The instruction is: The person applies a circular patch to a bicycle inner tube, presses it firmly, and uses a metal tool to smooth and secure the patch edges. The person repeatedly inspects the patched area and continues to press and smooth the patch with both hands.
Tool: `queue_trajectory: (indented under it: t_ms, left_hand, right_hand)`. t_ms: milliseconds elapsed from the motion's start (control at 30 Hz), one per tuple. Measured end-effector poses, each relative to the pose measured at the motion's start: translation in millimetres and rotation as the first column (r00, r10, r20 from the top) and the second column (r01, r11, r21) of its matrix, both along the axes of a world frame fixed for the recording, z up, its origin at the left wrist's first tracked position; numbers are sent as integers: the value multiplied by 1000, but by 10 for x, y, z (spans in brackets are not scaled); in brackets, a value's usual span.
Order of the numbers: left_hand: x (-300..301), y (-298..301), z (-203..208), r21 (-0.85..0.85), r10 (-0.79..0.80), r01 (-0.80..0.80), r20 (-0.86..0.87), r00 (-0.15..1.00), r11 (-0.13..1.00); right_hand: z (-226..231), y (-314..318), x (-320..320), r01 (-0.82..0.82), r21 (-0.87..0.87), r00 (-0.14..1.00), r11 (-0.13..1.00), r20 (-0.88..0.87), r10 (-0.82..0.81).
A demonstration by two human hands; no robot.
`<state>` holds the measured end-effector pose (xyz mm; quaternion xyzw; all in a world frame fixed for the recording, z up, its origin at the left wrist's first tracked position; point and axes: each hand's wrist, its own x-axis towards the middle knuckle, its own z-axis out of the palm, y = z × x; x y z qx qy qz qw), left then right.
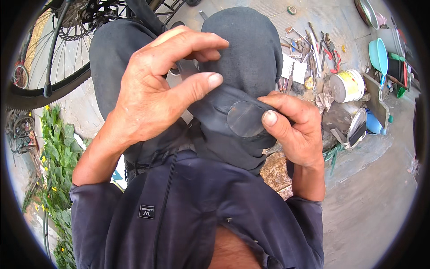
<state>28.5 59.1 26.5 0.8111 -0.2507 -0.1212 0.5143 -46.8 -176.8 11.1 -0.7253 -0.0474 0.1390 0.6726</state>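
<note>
A black rubber inner tube [214, 101] lies across my lap, with a dark round patch [245, 119] on its flattened surface. My right hand [293, 127] pinches the tube's edge just right of the patch, thumb on top. Above the tube's left part hovers my left hand [156, 80], its thumb and forefinger spread well apart. Behind that thumb a greyish strip shows partly; I cannot make out whether it is part of the tube. My left palm and the tube beneath it are hidden.
A bicycle wheel [74, 74] stands at the upper left, above leafy plants [62, 152]. On the ground at the upper right lie several hand tools [313, 49], beside a white bucket [347, 86], a turquoise basin [378, 56] and a blue bottle [375, 122]. A tape roll [291, 10] sits farther off.
</note>
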Motion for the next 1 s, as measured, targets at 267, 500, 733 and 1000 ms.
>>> queue_trajectory:
  t_ms: [267, 500, 733, 1000]
  left_hand:
    - [-849, 187, -38, -120, -42, -133, -876, 480, 984]
    - [-835, -106, -437, -434, -180, -609, -883, 433, 663]
    - [-472, -143, -256, -536, -105, -422, -700, 707, 731]
    - [-42, -89, -328, -586, 5, -426, -584, 811, 689]
  right_hand:
    - [9, 17, -106, 89, 187, 991, 978, -116, -68]
    - [51, 32, -191, 49, 94, 979, 994, -203, -29]
    - [171, 187, -10, 206, 31, 957, 978, -215, -194]
    - [97, 179, 246, 124, 211, 974, 970, -212, -78]
